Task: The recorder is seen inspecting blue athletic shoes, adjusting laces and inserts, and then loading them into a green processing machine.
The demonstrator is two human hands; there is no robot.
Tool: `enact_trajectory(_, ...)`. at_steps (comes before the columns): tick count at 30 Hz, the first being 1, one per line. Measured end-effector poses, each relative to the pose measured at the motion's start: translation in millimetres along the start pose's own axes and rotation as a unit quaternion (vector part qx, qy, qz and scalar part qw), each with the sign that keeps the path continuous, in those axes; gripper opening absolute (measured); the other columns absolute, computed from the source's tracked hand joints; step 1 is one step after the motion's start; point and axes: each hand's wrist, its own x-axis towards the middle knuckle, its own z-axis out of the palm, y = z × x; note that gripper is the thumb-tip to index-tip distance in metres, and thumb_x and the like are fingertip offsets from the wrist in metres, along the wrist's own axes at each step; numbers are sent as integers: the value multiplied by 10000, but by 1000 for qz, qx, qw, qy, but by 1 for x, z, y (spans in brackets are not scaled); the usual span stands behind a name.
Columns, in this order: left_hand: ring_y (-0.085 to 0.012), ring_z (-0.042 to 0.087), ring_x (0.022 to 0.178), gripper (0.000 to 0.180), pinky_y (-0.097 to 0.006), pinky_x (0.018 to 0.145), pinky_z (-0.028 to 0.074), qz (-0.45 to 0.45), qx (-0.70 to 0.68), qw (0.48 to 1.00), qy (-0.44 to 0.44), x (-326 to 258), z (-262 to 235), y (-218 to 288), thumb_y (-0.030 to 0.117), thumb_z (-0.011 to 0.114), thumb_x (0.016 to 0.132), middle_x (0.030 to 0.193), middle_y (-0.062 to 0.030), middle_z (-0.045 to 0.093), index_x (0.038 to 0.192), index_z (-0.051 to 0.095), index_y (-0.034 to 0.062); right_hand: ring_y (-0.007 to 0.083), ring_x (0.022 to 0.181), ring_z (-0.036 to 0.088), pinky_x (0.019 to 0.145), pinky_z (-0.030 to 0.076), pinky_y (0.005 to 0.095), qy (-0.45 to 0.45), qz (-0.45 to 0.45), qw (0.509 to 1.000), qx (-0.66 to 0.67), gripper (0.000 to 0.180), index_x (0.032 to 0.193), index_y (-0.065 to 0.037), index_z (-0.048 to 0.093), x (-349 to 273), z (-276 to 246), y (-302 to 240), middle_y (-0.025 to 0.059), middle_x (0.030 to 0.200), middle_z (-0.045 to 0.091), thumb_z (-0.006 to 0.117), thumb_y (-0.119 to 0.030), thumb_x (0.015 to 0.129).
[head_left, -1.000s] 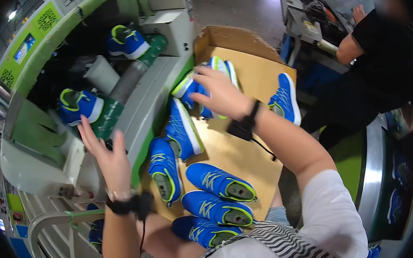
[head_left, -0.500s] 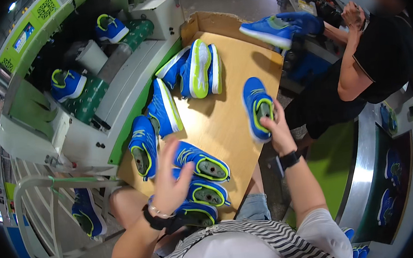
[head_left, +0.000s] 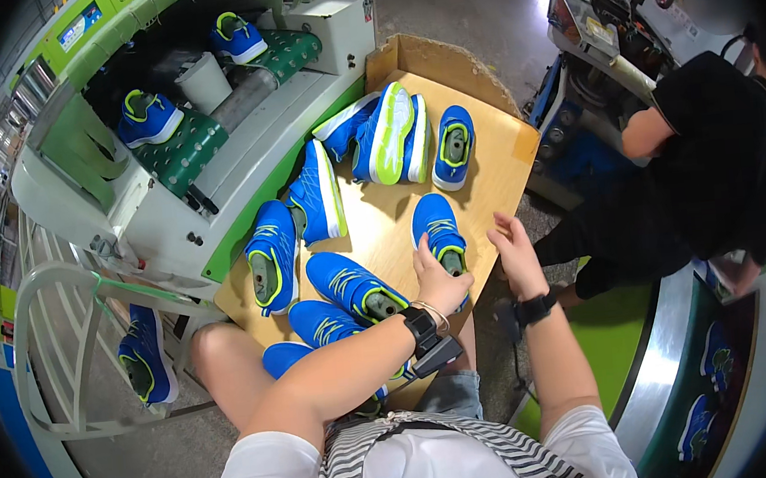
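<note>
My left hand is closed around the heel end of a blue sneaker with yellow-green trim, above the right part of the wooden table. Just to its right, my right hand holds nothing, its fingers apart near the table's edge. A grey-green last fills the sneaker's opening. Left of my left hand lie several matching sneakers, partly covered by my left forearm. Farther back, one sneaker is tipped so its yellow-green sole shows, and another sneaker stands at the back right.
A white and green machine at the left carries sneakers on green belts. Cardboard borders the table's far end. A co-worker in black is at the right, beside a conveyor. A metal rack stands near left.
The sneaker has passed from my right hand to my left, which reached across to the right. A sneaker seen at the co-worker's hand before now appears to stand at the table's back right.
</note>
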Motion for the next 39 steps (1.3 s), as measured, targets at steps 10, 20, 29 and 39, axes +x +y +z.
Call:
enact_trajectory(10,-291,551,1235,809,-403,1070,436,73,-163,981,-70,-52,-176,87,15,657,790,1385,-155,497,1499,271,52,398,1381,432,1116,394,444,102,-43,979,-172,1061,1528,-37,300,223,52,-19,292,1491,423,865,-429,719)
enact_trajectory(20,-471,295,1450,875,-520,1177,274,336,182,922,64,-72,-227,-6,-31,729,667,1582,-261,266,1452,361,89,252,1336,402,1135,324,392,144,-265,953,-38,794,1542,-67,215,56,36,30,141,1460,369,683,-71,901)
enact_trajectory(29,-473,323,1425,822,-572,1153,288,349,235,907,-25,-67,-229,-14,-23,746,646,1501,-189,387,1391,422,103,492,1381,380,1129,345,525,21,-397,902,-168,870,1464,-182,284,-73,38,38,322,1539,277,748,62,769)
enact_trajectory(39,-338,412,1397,833,-436,1163,322,299,179,935,-70,-55,-249,10,-48,688,683,1474,-181,415,1445,361,37,485,1393,385,1116,374,522,-77,-408,886,-207,896,1463,-193,315,-62,49,14,318,1530,302,735,115,734)
